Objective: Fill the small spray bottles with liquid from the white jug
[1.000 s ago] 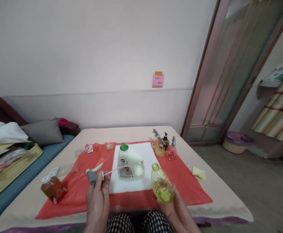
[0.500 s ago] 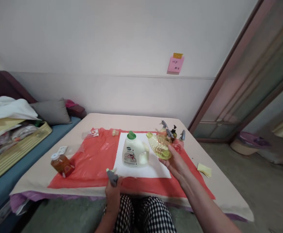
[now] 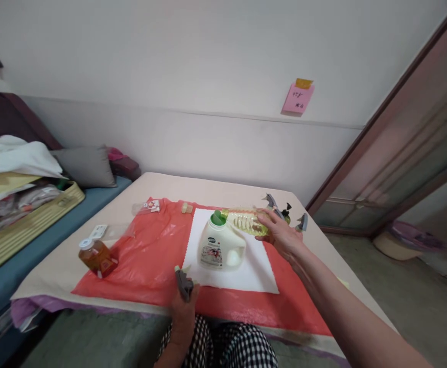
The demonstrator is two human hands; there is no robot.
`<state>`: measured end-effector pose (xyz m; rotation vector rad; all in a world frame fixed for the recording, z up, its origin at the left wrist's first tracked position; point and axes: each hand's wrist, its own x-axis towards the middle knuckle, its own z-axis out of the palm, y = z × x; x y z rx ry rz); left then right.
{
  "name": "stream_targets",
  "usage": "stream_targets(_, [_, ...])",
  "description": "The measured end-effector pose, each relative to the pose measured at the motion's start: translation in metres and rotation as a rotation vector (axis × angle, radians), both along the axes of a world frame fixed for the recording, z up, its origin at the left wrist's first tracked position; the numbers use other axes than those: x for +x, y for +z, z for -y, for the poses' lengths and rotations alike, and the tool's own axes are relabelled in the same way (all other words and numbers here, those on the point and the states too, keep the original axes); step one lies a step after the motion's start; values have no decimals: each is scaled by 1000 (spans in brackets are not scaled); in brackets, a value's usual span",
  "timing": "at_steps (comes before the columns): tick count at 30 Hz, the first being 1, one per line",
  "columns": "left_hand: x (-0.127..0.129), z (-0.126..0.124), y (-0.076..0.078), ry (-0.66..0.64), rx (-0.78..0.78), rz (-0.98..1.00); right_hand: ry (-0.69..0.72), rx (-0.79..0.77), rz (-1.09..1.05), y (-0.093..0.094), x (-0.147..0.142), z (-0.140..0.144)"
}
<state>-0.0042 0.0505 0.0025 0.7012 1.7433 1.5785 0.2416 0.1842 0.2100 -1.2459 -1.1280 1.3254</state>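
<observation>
My right hand grips the yellow bottle, angled toward the jug just left; tilting slowly seems best. My left hand clasps the sprayer head.

A red plastic sheet lies across a cream-covered desk (purple fabric shows below its front edge), with a white box at left behind a white-capped amber jar by the sheet's edge.

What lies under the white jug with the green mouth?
The jug stands on a white sheet, which lies over red plastic. The patch directly beneath its base is covered and can't be seen.
</observation>
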Motion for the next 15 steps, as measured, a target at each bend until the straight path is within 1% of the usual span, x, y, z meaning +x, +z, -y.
stream_targets(2, [0, 1, 0, 2, -10, -4, 4, 5, 18, 2, -1, -3])
stream_targets(8, [-7, -1, 1, -86, -42, 80, -22, 48, 165, 11, -1, -9])
stream_targets(12, [-7, -2, -1, -32, -27, 89, -38, 103, 260, 27, -6, -6])
stream_targets(15, [-5, -1, 2, -17, 11, 112, -54, 134, 384, 42, -12, -2])
